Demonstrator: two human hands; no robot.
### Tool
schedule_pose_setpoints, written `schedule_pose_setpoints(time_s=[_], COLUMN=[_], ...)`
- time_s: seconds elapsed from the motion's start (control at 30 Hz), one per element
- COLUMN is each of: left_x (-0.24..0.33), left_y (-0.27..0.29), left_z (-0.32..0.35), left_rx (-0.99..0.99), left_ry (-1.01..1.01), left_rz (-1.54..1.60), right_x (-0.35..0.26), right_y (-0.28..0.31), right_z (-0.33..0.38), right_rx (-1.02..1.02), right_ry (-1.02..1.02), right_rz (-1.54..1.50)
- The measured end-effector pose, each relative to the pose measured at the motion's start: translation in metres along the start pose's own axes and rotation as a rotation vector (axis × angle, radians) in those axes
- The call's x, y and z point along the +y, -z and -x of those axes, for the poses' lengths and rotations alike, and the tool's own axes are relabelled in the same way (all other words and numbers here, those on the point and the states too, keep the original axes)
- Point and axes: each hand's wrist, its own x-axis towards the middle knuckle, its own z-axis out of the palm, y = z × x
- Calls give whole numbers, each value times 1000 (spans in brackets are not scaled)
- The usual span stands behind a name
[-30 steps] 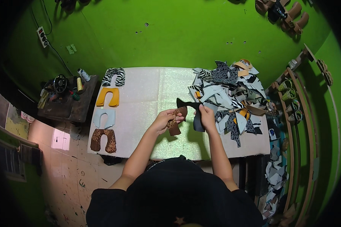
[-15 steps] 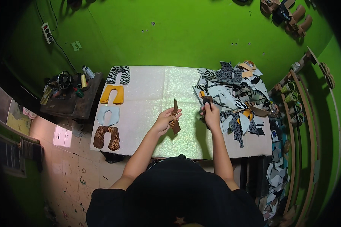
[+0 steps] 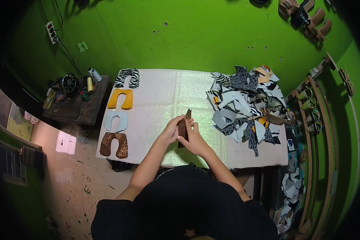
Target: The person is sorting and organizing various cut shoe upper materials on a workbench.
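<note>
Clamping a brown leopard-print piece (image 3: 182, 129) between both hands (image 3: 195, 140), above the tabletop (image 3: 156, 100) toward its near edge, right one drawn in from beside the scrap pile (image 3: 231, 97)

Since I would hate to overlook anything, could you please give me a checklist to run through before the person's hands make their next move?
1. Narrow, brown, fabric-like strip held: ok, between the left hand and right hand.
2. Number of layers held: cannot tell, fingers cover part.
3. U-shaped, fabric-like pieces lined up at the table's left: ok; zebra-print, yellow, pale grey, brown leopard-print.
4. Jumbled, multicoloured heap of cut scraps sorted: not ok, patterns and colours overlap.
5. Hands clear of the heap: ok, they are left of it.
</note>
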Motion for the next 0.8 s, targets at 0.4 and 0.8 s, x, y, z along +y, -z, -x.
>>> schedule_pose_setpoints(time_s=[0.4, 0.8], left_x=[17, 23], left_y=[12, 21], left_z=[11, 37], left_rx=[-175, -233], left_ry=[14, -12], left_rz=[-91, -277], right_x=[55, 36], right_y=[29, 12], right_z=[-21, -44], right_rx=[145, 28], right_ry=[65, 123], right_rz=[54, -99])
